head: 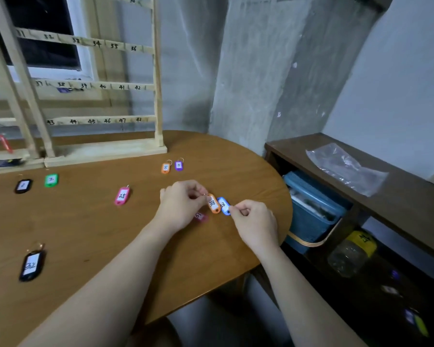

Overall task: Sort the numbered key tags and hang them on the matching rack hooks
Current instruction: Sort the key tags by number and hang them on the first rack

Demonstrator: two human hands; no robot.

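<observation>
Near the round table's [236, 151] right edge, the left hand [179, 206] pinches the ring of an orange tag marked 38 [213, 203] while the right hand [253, 219] pinches a blue tag [223, 205] touching it. Bare wood lies open leftward toward the pink 25 tag [122, 195] and black 32 tag [32, 265]; the wooden rack [158, 96] behind reads 31 to 48

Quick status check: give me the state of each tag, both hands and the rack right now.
Left hand: pinches the ring of orange 38.
Orange 38: held, label up.
Right hand: pinches blue tag.
Blue tag: held beside orange 38.
Pink 25: flat on table.
Green 2: flat on table.
Black 32: flat on table.
Rack: upright; one tag hangs near 38.
</observation>
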